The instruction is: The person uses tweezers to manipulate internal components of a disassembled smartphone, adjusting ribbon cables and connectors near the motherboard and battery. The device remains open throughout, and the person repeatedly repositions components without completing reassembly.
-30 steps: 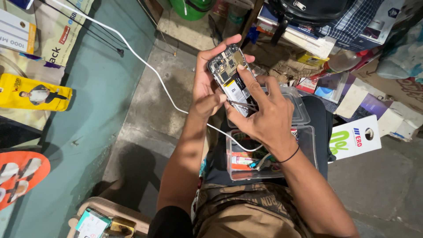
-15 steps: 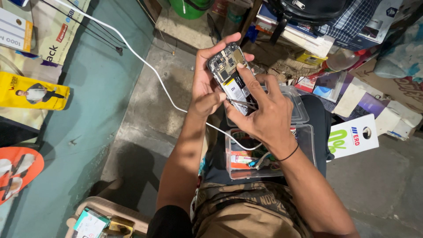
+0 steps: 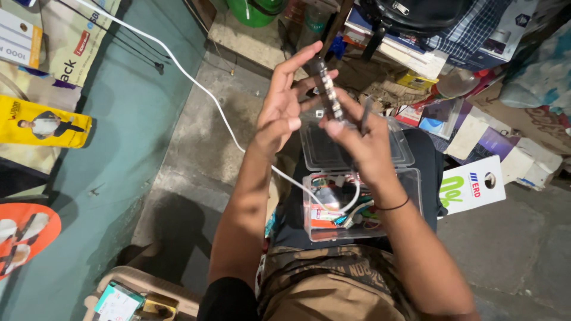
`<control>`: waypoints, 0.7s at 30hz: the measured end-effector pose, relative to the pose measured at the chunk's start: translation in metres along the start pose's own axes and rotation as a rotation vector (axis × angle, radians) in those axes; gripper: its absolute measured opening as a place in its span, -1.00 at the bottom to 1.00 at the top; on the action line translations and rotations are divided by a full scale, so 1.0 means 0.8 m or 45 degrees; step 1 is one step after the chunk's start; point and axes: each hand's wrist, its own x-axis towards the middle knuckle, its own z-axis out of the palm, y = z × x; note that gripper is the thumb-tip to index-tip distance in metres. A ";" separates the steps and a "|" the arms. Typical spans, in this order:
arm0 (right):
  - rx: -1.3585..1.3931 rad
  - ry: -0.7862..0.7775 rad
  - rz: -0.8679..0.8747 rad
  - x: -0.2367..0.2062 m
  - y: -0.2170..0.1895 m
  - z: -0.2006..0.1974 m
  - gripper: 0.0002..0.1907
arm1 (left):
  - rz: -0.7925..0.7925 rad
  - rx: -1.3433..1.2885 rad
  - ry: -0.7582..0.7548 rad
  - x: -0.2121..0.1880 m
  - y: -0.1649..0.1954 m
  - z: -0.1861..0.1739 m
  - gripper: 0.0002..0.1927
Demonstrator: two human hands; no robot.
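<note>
From the head camera I see my left hand (image 3: 284,107) with fingers spread, supporting a thin opened phone board with small metal parts (image 3: 329,92), which is turned edge-on and stays above the clear plastic box with open lid (image 3: 380,205) on my lap. My right hand (image 3: 363,145) pinches the lower end of this board with thumb and fingertips, and a thin dark tool (image 3: 365,116) stands up between its fingers. A white cable (image 3: 196,86) runs from the concrete floor (image 3: 196,160), left of the box, into the box among small coloured parts.
</note>
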 end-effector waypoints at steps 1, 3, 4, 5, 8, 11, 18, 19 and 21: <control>0.195 -0.038 0.117 0.001 0.003 -0.005 -0.39 | -0.016 0.014 0.025 0.001 0.001 0.000 -0.20; 0.587 -0.112 0.351 0.002 0.005 -0.012 -0.39 | -0.053 0.046 0.084 0.004 0.000 0.000 -0.24; 0.685 -0.149 0.355 0.002 0.006 -0.013 -0.38 | -0.073 0.065 0.117 0.005 -0.001 0.001 -0.26; 0.782 -0.184 0.359 0.003 0.006 -0.013 -0.37 | -0.103 0.037 0.150 0.006 -0.002 0.003 -0.31; 0.982 -0.206 0.389 0.004 0.003 -0.008 -0.34 | -0.183 -0.003 0.233 0.006 -0.005 0.006 -0.45; 1.123 -0.184 0.433 0.004 0.000 -0.002 -0.33 | -0.231 0.040 0.291 0.006 -0.007 0.008 -0.55; 1.203 -0.267 0.371 0.003 0.001 0.002 -0.32 | -0.112 0.169 0.292 0.009 -0.007 0.009 -0.60; 1.215 -0.286 0.377 0.004 0.002 0.001 -0.32 | -0.116 0.163 0.298 0.009 -0.006 0.010 -0.61; 1.238 -0.323 0.385 0.004 0.001 0.000 -0.32 | -0.126 0.161 0.305 0.008 -0.004 0.012 -0.61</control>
